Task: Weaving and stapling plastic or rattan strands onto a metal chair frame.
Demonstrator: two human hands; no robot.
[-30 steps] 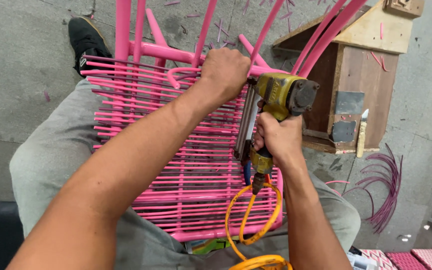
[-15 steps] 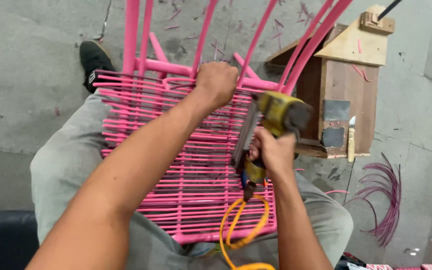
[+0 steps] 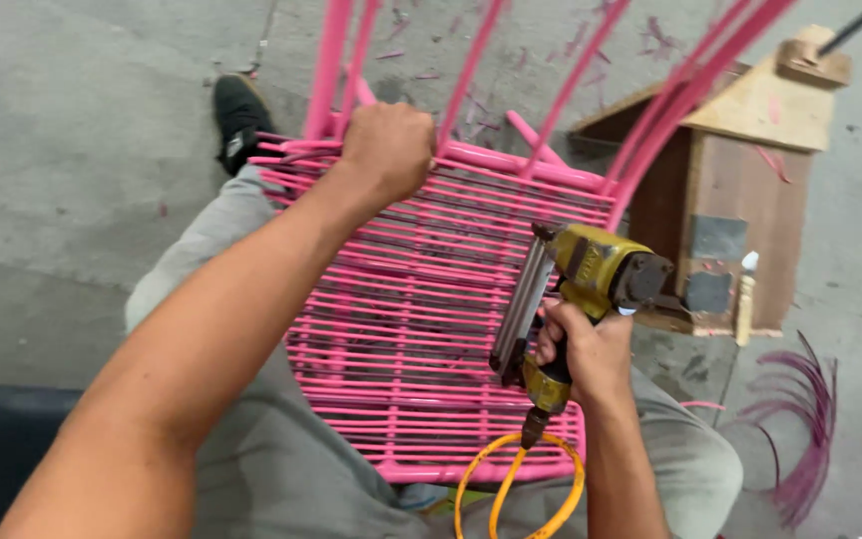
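Both hands are busy: the left hand (image 3: 388,148) is closed over the far rail of the one pink corded chair frame (image 3: 431,329), which rests across the person's lap, seemingly to steady it. Beside the frame's right edge, the right hand (image 3: 581,349) is wrapped tight around the grip of a single yellow pneumatic stapler (image 3: 576,299), its one orange air hose (image 3: 516,489) looping below.

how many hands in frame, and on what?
2. Left hand grips the far edge of the pink woven chair seat; right hand holds the yellow nail gun over it.
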